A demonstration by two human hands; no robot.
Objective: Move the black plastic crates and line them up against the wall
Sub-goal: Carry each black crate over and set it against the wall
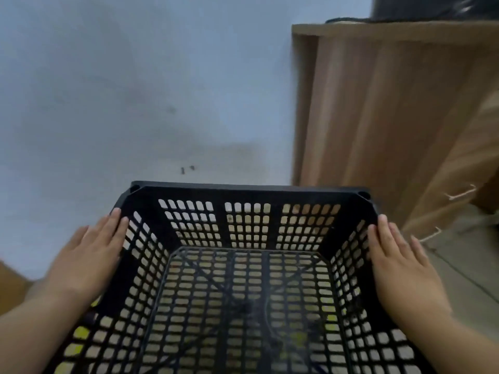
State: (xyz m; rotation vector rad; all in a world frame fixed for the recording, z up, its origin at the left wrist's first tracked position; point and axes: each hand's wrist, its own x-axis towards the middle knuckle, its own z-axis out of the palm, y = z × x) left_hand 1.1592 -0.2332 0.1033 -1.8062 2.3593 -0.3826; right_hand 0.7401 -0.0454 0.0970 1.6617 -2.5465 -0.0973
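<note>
A black plastic crate with perforated walls and floor fills the lower middle of the head view, its far rim close to the pale blue wall. My left hand lies flat along the crate's left rim with fingers straight. On the right rim rests my right hand, fingers also straight and pointing toward the wall. The crate holds nothing. Its near side is cut off by the frame's lower edge.
A wooden cabinet stands against the wall just right of the crate, with a dark object on top. Tiled floor shows at the right. A brown object sits at the left edge.
</note>
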